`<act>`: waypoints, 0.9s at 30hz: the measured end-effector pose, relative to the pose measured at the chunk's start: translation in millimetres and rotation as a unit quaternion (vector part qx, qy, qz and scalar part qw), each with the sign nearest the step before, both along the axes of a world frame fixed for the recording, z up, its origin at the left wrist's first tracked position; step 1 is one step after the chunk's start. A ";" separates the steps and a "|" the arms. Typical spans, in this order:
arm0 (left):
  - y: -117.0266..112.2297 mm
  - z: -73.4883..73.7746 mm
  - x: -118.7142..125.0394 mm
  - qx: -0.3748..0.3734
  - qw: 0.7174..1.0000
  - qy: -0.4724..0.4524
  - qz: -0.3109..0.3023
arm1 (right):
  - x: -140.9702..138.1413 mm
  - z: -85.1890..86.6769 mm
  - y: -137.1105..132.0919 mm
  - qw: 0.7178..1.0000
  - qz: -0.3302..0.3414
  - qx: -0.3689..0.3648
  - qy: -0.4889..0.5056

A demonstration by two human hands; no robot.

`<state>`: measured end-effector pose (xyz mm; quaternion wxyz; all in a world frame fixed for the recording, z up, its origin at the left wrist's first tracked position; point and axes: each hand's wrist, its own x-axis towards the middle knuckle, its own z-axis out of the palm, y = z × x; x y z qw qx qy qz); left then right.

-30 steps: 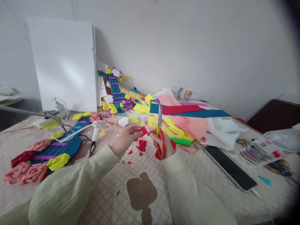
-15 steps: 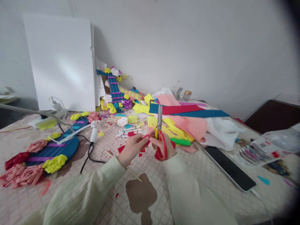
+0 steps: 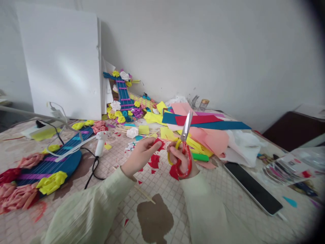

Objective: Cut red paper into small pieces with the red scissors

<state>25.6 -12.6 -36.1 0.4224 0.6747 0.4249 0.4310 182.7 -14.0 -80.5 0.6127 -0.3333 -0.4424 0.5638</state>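
"Holding anything in the head view?"
"Yes: your left hand (image 3: 139,156) pinches a red piece (image 3: 159,144); your right hand (image 3: 180,156) grips the scissors (image 3: 184,138), blades pointing away from you."
"Where's that red piece?"
"Just left of the scissors, near red scraps (image 3: 154,161) on the table (image 3: 127,206)."

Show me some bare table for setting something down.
Mainly between the phone and right sleeve. The brown patch between that and the left sleeve looks bare, except a stick. Toward the wall, paper strips and flowers crowd the table.
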 end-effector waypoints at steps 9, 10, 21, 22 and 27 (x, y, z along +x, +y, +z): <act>3.1 -10.1 4.5 0.041 0.991 0.101 -0.071 | 3.4 -8.3 4.8 0.999 0.014 -0.010 -0.048; 3.0 -9.9 4.2 0.042 0.991 0.101 -0.074 | 3.4 -8.3 4.9 0.999 0.016 -0.011 -0.049; 3.3 -5.9 1.1 0.059 0.998 -0.014 0.023 | -13.9 1.4 -17.4 0.992 0.110 -0.046 -0.046; 3.5 -5.6 0.3 0.056 0.998 -0.021 0.033 | -16.2 1.8 -20.4 0.988 0.134 -0.057 -0.051; 4.3 -3.5 -1.9 0.072 0.992 -0.049 0.093 | -25.0 -4.0 -29.2 0.977 0.181 -0.049 -0.098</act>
